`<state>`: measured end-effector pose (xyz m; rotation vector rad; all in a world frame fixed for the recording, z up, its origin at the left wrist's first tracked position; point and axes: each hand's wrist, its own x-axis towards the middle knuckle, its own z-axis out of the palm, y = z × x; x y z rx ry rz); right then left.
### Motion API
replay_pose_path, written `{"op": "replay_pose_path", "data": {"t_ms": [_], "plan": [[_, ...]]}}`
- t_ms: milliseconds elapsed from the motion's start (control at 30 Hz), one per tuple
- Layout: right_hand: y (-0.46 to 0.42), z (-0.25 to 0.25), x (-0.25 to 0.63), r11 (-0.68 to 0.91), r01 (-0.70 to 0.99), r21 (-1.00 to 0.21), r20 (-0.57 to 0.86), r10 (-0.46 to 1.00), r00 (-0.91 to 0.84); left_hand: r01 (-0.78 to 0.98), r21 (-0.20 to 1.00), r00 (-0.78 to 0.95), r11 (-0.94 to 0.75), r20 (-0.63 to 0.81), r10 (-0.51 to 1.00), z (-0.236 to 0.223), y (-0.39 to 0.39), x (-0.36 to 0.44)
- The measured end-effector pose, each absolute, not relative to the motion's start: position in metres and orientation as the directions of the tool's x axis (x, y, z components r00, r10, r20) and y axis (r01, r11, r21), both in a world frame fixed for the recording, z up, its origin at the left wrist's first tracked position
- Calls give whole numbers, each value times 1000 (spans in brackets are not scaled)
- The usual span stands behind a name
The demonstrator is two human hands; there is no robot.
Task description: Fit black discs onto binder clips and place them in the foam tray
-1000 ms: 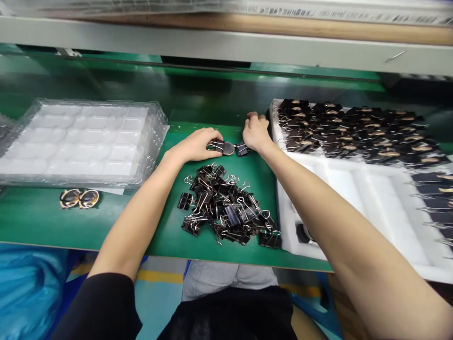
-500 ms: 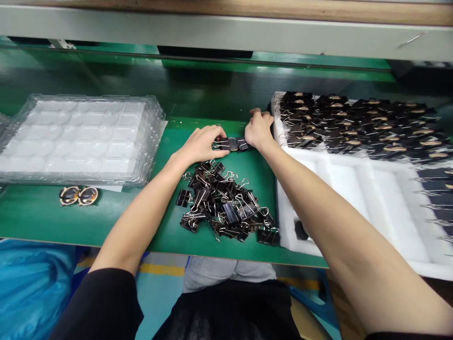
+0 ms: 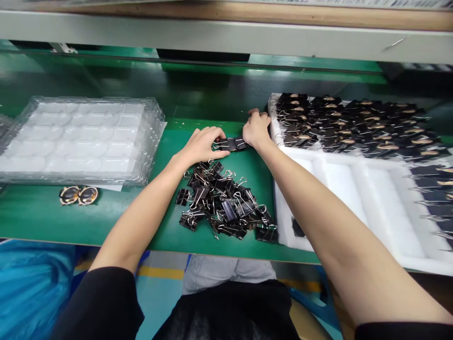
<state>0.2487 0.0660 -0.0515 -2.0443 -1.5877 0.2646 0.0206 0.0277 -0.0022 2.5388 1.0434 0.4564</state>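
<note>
Above the pile, my left hand [image 3: 205, 144] grips the wire handles of a black binder clip [image 3: 222, 144] between thumb and fingers. Opposite it, my right hand [image 3: 257, 128] is closed on a second binder clip [image 3: 240, 143], whose handles it mostly covers. The two clips meet nose to nose, and whatever lies between their jaws is hidden now. Just below my hands is a heap of loose black binder clips [image 3: 228, 211] with silver wire handles, lying on the green table [image 3: 166, 217].
To the right stands a white foam tray [image 3: 339, 165] whose back rows hold many clipped pieces [image 3: 354, 123]; a black piece [image 3: 297, 228] lies in its front corner. Stacked clear plastic trays [image 3: 74, 137] are at left, with two gold-rimmed dark lenses [image 3: 78, 195] in front.
The two binder clips have come together over the small dark round piece that showed between them before. My hands have stayed nearly in place; the view has shifted slightly.
</note>
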Motion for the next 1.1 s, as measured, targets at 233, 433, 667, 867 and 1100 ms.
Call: {"op": "replay_pose_path", "data": {"t_ms": [233,433,667,867,1100], "plan": [[54,-2,242,-132,702,-700,189,914,360,489,665,576,-565,240,781,-6,28,14],[9,44,249,320,602,-732,164,940,-300,368,842,531,-395,159,832,2,33,8],[-35,55,242,346,768,-539,164,937,-307,371,856,503,-360,141,853,3,33,3],[-104,123,335,411,821,-396,379,887,-262,414,815,488,-407,179,854,-2,37,2],[-160,152,507,-75,993,-89,240,966,95,491,762,499,-422,151,853,0,38,5]]}}
